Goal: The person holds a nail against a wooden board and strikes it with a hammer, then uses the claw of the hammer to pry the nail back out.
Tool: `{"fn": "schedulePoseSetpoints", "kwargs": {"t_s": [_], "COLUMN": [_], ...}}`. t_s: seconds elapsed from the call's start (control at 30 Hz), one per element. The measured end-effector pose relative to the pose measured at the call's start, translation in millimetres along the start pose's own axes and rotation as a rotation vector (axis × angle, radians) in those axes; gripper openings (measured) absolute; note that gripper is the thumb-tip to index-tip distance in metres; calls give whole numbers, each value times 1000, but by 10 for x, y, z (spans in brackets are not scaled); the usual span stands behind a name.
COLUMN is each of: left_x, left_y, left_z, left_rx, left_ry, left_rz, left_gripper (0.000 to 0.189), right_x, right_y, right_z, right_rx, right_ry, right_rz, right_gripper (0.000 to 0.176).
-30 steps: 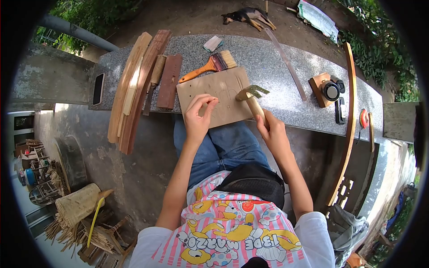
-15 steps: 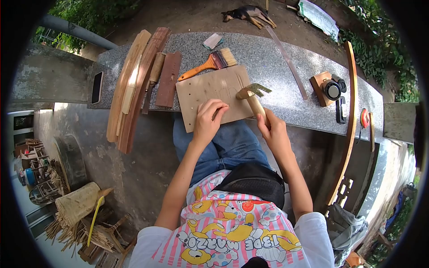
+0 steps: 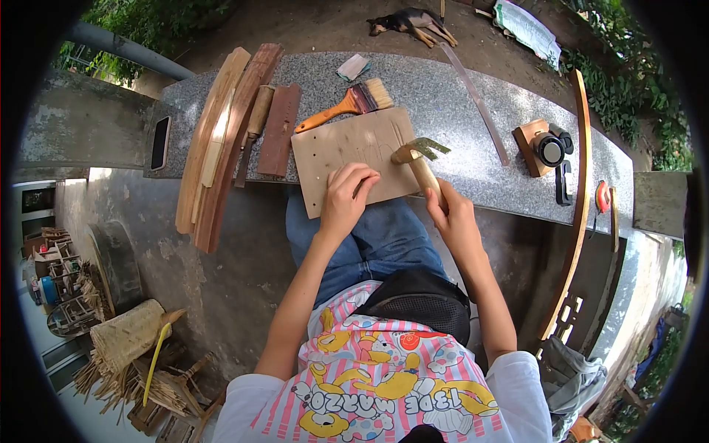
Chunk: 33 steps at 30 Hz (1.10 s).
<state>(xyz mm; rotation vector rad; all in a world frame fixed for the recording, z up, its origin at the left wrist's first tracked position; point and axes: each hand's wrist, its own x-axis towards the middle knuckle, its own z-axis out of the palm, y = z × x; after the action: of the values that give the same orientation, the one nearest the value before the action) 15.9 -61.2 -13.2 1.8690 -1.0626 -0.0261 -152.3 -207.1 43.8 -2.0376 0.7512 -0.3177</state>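
Note:
A flat wooden board point(image 3: 347, 151) with small holes lies on the granite counter point(image 3: 458, 118), overhanging its near edge. My left hand point(image 3: 346, 198) rests on the board's near edge, fingers curled over it, pressing it down. My right hand point(image 3: 450, 218) grips the wooden handle of a claw hammer point(image 3: 417, 159), whose metal head rests on the board's right side.
A paintbrush point(image 3: 347, 105) lies behind the board. Long wood strips point(image 3: 221, 140) and a chisel sit at the left, near a phone point(image 3: 159, 145). A metal ruler point(image 3: 476, 103), a block with a black device point(image 3: 539, 148) and a curved wood strip point(image 3: 580, 192) lie right. A dog point(image 3: 410, 23) sleeps beyond.
My left hand moved down from the board's middle, where its fingers were pinched, to its near edge and now lies on it. The hammer has barely shifted.

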Motion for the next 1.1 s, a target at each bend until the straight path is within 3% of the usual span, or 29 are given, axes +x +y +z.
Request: {"fn": "schedulePoseSetpoints", "kwargs": {"t_s": [0.53, 0.73, 0.9, 1.0, 1.1], "left_x": [4, 4, 1, -5, 1], "left_y": [1, -11, -36, -19, -22], "left_z": [-4, -27, -24, -25, -31], "left_rx": [16, -7, 3, 20, 12], "left_ry": [17, -23, -18, -16, -21], "left_rz": [48, 40, 65, 61, 54], "left_gripper": [11, 12, 15, 16, 16], "right_x": [6, -87, -209, -182, -201], "right_y": [-51, -207, -323, -263, -321], "right_z": [-33, -107, -121, -96, -97], "right_rx": [-28, 71, -26, -103, -97], "right_ry": [3, -47, -27, -131, -81], "right_rz": [-35, 75, -161, -131, -168], "right_gripper": [23, 23, 24, 27, 28]}}
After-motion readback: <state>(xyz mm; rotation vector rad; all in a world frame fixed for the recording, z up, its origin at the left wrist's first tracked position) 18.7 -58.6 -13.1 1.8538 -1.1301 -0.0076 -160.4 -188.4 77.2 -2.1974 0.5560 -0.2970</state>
